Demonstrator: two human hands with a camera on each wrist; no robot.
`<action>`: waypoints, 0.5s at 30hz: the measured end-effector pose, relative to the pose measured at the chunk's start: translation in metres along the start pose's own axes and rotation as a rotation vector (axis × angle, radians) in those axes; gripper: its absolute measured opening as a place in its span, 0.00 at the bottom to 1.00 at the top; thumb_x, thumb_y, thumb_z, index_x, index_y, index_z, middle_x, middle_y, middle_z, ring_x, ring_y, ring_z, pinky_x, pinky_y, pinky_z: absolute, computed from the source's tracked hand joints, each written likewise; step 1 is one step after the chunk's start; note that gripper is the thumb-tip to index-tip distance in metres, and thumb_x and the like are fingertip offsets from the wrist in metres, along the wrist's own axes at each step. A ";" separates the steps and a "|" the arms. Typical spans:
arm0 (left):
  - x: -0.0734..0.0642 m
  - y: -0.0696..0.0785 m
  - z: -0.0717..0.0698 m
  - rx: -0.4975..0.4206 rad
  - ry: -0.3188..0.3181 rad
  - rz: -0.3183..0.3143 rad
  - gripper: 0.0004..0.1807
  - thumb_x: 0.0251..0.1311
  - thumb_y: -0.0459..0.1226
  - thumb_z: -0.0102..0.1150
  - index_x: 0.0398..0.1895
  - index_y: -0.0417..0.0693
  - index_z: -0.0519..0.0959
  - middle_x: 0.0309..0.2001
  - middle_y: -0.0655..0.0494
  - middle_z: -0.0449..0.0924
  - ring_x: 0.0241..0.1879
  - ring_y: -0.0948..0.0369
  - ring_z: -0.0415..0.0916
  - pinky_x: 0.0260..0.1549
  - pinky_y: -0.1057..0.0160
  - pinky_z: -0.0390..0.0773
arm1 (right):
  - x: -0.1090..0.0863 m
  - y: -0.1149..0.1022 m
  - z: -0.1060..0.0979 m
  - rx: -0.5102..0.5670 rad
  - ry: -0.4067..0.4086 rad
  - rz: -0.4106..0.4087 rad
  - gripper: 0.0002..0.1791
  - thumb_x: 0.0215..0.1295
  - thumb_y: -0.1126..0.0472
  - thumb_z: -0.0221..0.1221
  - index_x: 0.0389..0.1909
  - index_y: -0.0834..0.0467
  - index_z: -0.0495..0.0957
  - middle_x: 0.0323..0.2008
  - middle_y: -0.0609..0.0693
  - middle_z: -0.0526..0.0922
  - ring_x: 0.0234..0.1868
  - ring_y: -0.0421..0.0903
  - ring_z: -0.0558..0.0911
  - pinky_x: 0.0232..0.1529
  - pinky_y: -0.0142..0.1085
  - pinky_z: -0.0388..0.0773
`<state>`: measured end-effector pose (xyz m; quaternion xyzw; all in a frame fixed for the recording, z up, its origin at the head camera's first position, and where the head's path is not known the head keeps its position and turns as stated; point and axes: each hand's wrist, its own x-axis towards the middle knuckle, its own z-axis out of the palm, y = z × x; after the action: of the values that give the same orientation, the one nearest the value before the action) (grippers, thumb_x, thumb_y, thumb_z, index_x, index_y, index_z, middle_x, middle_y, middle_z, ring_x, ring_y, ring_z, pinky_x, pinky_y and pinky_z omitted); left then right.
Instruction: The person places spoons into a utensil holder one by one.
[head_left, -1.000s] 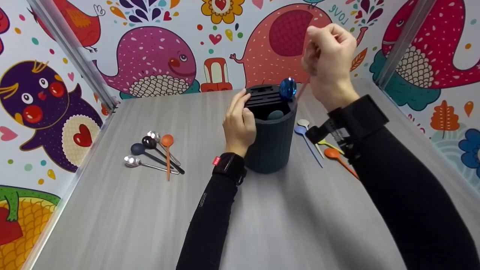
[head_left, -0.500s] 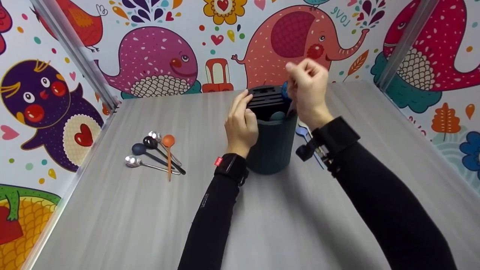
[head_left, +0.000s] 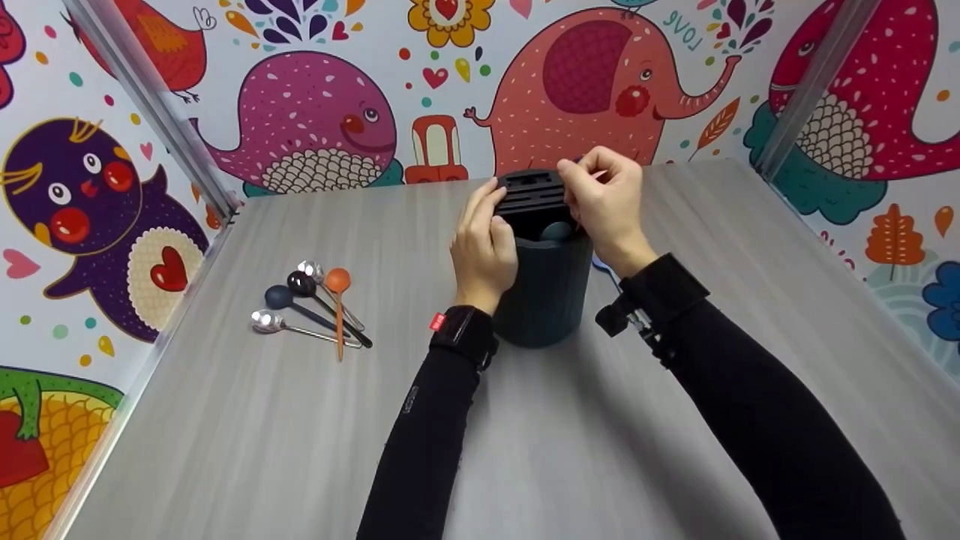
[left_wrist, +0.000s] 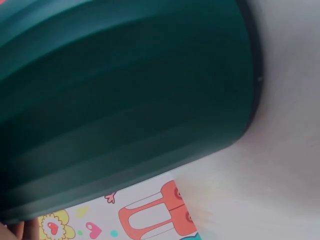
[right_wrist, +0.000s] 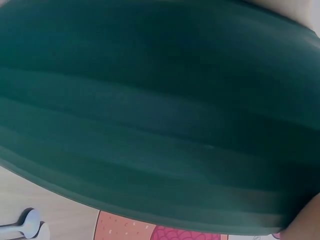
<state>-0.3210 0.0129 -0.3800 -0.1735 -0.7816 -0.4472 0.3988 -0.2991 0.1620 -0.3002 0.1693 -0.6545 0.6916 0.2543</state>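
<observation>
A dark green utensil holder (head_left: pixel 540 292) with a black slotted insert stands upright, and its ribbed wall fills both wrist views. My left hand (head_left: pixel 482 251) rests along its left side, fingers fairly straight, thumb near the rim. At the right rim my right hand (head_left: pixel 606 199) pinches a thin pink spoon, mostly hidden by the fingers; its bowl cannot be seen. A teal round-headed spoon (head_left: pixel 555 231) stands inside the front opening. The shiny blue spoon in the holder is almost wholly behind my right hand.
Left on the grey table (head_left: pixel 285 450) lie several spoons, among them an orange spoon (head_left: pixel 339 281), a dark blue spoon (head_left: pixel 279 297) and a silver spoon (head_left: pixel 268 321). A light blue spoon (right_wrist: pixel 31 223) lies right of the holder. Patterned walls (head_left: pixel 315 112) enclose the table.
My right hand has come down and left from above the holder to its rim, lowering the pink spoon into it. The left hand and the holder have stayed in place.
</observation>
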 end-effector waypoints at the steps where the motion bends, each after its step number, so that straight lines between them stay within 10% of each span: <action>1: 0.000 0.000 0.000 -0.001 0.000 0.000 0.28 0.59 0.41 0.31 0.54 0.42 0.78 0.60 0.51 0.76 0.61 0.59 0.72 0.55 0.58 0.75 | -0.001 -0.003 0.001 -0.007 -0.002 0.004 0.17 0.60 0.65 0.58 0.13 0.58 0.68 0.10 0.49 0.70 0.09 0.43 0.65 0.11 0.30 0.62; 15: 0.000 0.001 0.000 0.004 0.001 -0.008 0.28 0.58 0.41 0.31 0.53 0.42 0.78 0.60 0.51 0.76 0.61 0.59 0.72 0.55 0.57 0.75 | -0.012 -0.020 0.007 -0.165 -0.003 -0.121 0.12 0.60 0.64 0.59 0.19 0.64 0.72 0.17 0.50 0.77 0.15 0.47 0.74 0.17 0.33 0.73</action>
<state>-0.3204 0.0138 -0.3792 -0.1693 -0.7831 -0.4473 0.3976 -0.2783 0.1541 -0.2906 0.1881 -0.6980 0.6186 0.3078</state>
